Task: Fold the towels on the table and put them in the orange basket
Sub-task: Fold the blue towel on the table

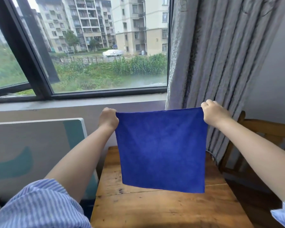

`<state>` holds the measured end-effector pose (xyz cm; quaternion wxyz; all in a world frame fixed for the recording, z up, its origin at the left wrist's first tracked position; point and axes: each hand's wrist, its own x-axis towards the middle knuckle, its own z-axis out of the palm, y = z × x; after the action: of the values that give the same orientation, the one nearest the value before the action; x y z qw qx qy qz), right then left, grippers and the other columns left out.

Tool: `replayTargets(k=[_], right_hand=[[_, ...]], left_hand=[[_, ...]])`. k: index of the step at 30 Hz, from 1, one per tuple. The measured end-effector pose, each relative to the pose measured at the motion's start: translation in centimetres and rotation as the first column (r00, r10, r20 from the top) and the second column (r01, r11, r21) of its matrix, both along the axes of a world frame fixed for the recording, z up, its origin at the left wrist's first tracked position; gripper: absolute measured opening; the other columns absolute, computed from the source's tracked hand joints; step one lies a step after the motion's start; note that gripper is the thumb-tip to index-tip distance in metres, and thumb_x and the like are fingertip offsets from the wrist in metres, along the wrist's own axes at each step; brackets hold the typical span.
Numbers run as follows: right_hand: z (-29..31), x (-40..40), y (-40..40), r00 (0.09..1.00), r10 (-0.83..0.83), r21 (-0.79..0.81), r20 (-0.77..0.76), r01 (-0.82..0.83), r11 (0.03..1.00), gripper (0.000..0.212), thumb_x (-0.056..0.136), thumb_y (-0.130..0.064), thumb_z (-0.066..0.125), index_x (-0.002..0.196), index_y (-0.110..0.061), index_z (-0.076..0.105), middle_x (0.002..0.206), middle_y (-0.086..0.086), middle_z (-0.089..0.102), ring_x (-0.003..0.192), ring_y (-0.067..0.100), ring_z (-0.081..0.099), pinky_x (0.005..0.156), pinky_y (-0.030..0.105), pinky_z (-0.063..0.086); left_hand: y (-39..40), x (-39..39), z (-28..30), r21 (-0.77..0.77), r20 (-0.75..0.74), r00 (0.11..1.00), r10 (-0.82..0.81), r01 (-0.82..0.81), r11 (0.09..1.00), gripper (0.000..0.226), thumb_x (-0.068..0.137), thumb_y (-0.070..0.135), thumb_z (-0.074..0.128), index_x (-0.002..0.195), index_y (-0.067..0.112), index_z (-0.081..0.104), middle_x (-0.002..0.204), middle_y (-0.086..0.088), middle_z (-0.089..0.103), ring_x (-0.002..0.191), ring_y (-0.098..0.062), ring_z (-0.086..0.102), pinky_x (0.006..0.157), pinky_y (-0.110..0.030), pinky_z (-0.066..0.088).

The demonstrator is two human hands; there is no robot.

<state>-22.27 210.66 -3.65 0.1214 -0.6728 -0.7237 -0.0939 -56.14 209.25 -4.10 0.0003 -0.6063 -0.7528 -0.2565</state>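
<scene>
A blue towel (pixel 161 148) hangs spread flat in the air above the wooden table (pixel 155 209). My left hand (pixel 108 119) grips its upper left corner and my right hand (pixel 212 112) grips its upper right corner, so the top edge is pulled taut between them. The towel's lower edge hangs just over the tabletop. No orange basket shows in this view, and no other towel is visible.
A white and teal board (pixel 34 155) leans against the wall left of the table. A wooden chair (pixel 260 129) stands to the right, beside a grey curtain (pixel 220 55). A window (pixel 92 46) and its sill run behind the table.
</scene>
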Motion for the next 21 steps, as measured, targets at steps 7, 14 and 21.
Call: replayTargets(k=[7,14,21], right_hand=[[-1.6,-2.2,3.3,0.994,-0.054,-0.126,-0.091,0.043,0.991,0.022,0.085,0.007,0.032,0.099,0.002,0.048,0.112,0.022,0.05,0.101,0.038,0.053,0.072,0.035,0.038],[-2.3,-4.7,6.6,0.973,-0.03,0.085,-0.229,0.05,0.995,0.03,0.085,0.011,0.032,0.108,0.006,0.051,0.116,0.026,0.047,0.108,0.038,0.045,0.073,0.037,0.037],[-7.6,-5.8,5.3,0.953,0.149,0.216,-0.265,-0.092,0.972,0.024,0.089,0.003,0.04,0.105,0.009,0.057,0.109,0.028,0.054,0.104,0.04,0.047,0.07,0.042,0.04]], left_hand=[[2.3,-0.3,-1.4,-0.074,0.252,0.954,0.164,-0.15,0.986,0.031,0.082,-0.009,0.042,0.097,0.0,0.068,0.105,-0.017,0.065,0.101,-0.033,0.057,0.079,-0.032,0.045],[4.3,-1.9,-1.5,0.13,0.393,0.91,0.133,-0.198,0.971,0.033,0.092,0.0,0.033,0.111,-0.002,0.061,0.123,-0.022,0.051,0.11,-0.034,0.051,0.091,-0.031,0.04],[2.5,-4.9,-6.0,0.126,0.333,0.936,0.114,-0.164,0.978,0.031,0.09,-0.001,0.037,0.107,-0.004,0.062,0.118,-0.023,0.056,0.11,-0.033,0.05,0.089,-0.026,0.035]])
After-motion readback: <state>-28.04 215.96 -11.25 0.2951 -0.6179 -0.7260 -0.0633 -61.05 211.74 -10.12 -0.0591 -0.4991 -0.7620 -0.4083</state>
